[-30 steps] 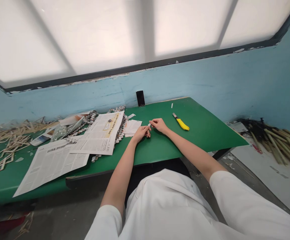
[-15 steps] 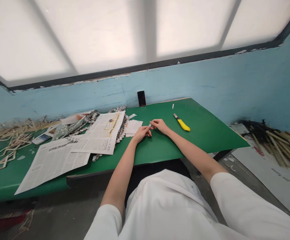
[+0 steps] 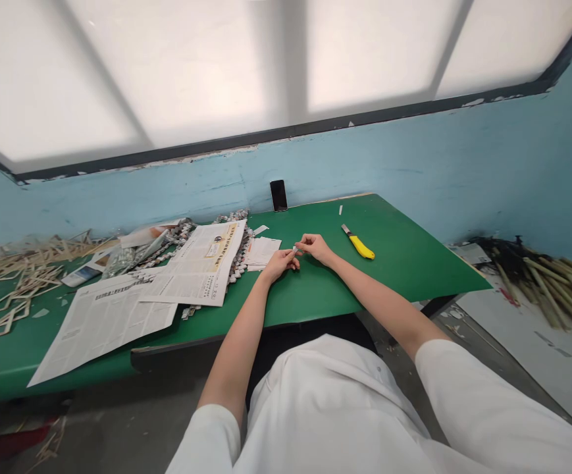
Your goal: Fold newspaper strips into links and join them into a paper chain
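Observation:
My left hand [image 3: 278, 264] and my right hand [image 3: 315, 247] meet above the green table [image 3: 310, 296]. Pinched between their fingertips is a small folded paper strip [image 3: 295, 249], mostly covered by the fingers. Just left of my left hand lie cut paper pieces [image 3: 264, 253]. To the right of my right hand rests a knife with a yellow handle [image 3: 361, 246], its short blade pointing toward the wall.
A black phone [image 3: 278, 195] leans on the blue wall. Newspaper sheets [image 3: 201, 263] cover chains of folded paper [image 3: 237, 263] on the left. Thin wooden strips [image 3: 19, 289] lie farther left. A small paper scrap [image 3: 341, 210] sits near the back. Bamboo sticks [image 3: 557, 289] are piled at right.
My right hand's fingers have shifted very slightly at the paper strip. Both hands stay in nearly the same place, and the things on the table have not moved.

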A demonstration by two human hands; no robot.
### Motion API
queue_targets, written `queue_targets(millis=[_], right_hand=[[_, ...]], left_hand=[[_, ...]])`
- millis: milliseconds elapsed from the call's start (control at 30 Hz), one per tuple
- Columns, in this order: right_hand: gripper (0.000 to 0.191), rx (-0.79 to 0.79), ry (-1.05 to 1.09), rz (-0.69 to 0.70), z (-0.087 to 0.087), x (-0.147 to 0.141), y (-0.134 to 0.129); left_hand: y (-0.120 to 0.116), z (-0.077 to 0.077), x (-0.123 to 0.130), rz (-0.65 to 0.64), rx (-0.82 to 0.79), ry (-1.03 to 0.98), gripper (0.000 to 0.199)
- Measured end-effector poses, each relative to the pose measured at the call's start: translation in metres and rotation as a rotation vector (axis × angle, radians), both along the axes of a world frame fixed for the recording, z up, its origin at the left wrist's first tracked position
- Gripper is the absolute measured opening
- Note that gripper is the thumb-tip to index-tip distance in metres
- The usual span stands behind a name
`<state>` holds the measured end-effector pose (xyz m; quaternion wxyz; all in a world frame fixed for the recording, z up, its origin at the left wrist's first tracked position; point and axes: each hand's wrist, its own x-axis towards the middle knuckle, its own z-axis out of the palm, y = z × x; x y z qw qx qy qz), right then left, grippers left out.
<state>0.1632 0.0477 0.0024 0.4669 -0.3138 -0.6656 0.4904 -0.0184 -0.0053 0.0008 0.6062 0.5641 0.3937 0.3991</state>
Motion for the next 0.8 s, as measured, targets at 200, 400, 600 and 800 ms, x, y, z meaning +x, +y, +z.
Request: queue_targets(millis=[200, 400, 600, 800], right_hand=[[0.05, 0.01, 0.019, -0.036, -0.001, -0.001, 0.0], [0.045, 0.057, -0.048, 0.013, -0.006, -0.002, -0.001], [0.044, 0.172, -0.156, -0.038, -0.008, 0.001, -0.002], [0.044, 0.271, -0.206, -0.093, -0.004, 0.002, -0.005]], left_hand=[[0.004, -0.003, 0.003, 0.209, -0.044, -0.08, 0.036], [0.011, -0.005, -0.001, 0.422, 0.073, -0.088, 0.03], [0.018, -0.012, -0.004, 0.478, 0.243, -0.05, 0.022], [0.02, -0.014, -0.007, 0.476, 0.3, -0.024, 0.021]])
